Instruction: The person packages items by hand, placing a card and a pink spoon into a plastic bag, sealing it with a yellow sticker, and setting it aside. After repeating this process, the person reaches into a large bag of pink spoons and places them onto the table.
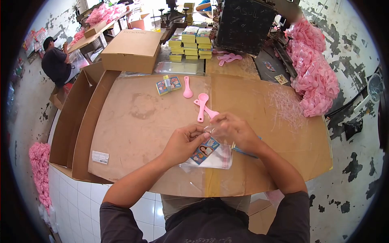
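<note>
1. Fingers of my left hand [184,142] and my right hand [235,130] are closed narrow. Both pinch the upper edge of the clear bag [219,161].
2. Contents: one printed card [204,150] is inside the bag, picture side up and tilted, just below the left fingertips.
3. Judgement: this handling goes best with both pinches at the bag's mouth and the film taut between them, so the card lies flat and uncreased.
4. Position: the bag runs from the fingers back toward me, with its lower end resting on the cardboard sheet [137,121] that covers the table.
5. Surroundings: crossed pink spoons [201,106] lie just beyond the right hand. Card packs [169,85] lie farther off, and a heap of pink bagged goods [318,83] is well apart on the right.
</note>
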A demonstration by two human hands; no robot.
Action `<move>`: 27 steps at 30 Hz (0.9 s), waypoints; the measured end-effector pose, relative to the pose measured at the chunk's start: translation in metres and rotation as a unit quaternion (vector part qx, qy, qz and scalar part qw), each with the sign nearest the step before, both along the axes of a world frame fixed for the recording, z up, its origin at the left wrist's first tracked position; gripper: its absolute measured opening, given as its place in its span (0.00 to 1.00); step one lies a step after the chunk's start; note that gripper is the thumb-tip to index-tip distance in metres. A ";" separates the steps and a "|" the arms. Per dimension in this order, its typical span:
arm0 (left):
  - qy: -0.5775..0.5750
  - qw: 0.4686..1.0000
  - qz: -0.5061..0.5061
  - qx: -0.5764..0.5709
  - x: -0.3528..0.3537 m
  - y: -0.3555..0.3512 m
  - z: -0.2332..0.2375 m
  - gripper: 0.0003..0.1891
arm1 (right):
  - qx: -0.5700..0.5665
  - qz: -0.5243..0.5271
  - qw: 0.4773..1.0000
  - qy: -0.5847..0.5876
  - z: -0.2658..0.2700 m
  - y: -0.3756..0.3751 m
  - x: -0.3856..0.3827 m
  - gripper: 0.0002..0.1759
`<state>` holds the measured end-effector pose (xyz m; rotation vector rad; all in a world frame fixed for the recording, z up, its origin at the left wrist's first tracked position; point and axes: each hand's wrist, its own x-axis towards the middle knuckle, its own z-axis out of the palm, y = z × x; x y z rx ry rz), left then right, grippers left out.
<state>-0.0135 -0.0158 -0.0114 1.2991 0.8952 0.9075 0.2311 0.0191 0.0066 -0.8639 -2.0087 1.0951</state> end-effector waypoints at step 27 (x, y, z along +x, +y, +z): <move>-0.036 0.999 -0.018 -0.007 0.003 -0.005 0.003 0.14 | -0.071 -0.100 0.970 0.210 0.045 -0.010 -0.016 0.27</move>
